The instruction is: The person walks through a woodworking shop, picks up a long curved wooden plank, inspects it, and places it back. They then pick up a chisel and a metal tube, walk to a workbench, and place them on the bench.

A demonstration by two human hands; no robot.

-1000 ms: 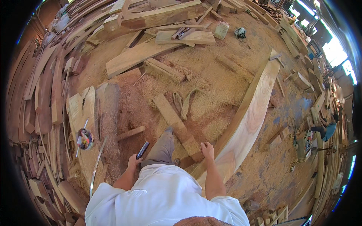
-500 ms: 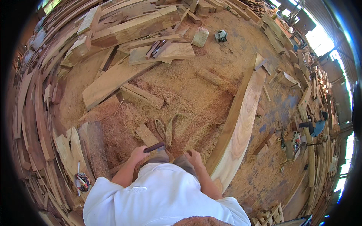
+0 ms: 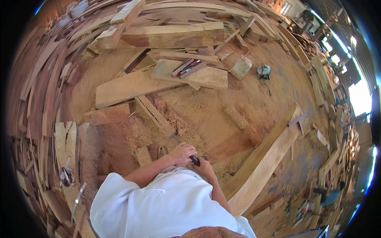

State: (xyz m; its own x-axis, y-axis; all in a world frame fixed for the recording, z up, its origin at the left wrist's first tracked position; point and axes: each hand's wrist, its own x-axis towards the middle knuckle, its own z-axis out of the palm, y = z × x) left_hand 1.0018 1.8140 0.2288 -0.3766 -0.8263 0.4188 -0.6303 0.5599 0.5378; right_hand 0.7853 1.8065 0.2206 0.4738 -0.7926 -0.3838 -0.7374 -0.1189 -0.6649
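Note:
A dark-handled tool is in front of my waist. My left hand is closed around it, and a thin grey part sticks out beyond the fingers toward the shavings. My right hand is closed at the near end of the handle, with its fingers partly hidden. The kind of tool is not clear. To my right lies a long, thick timber beam with a grey metal square on its far end.
Dark long-shaped tools lie on a wide plank ahead. A green power tool rests on the sawdust beside a pale block. A round container of small tools stands on a slab at left. A person is at far right.
My hands have come together at the dark-handled tool, which my left hand alone held before. A thin grey end now shows beyond the left hand. My view has turned left.

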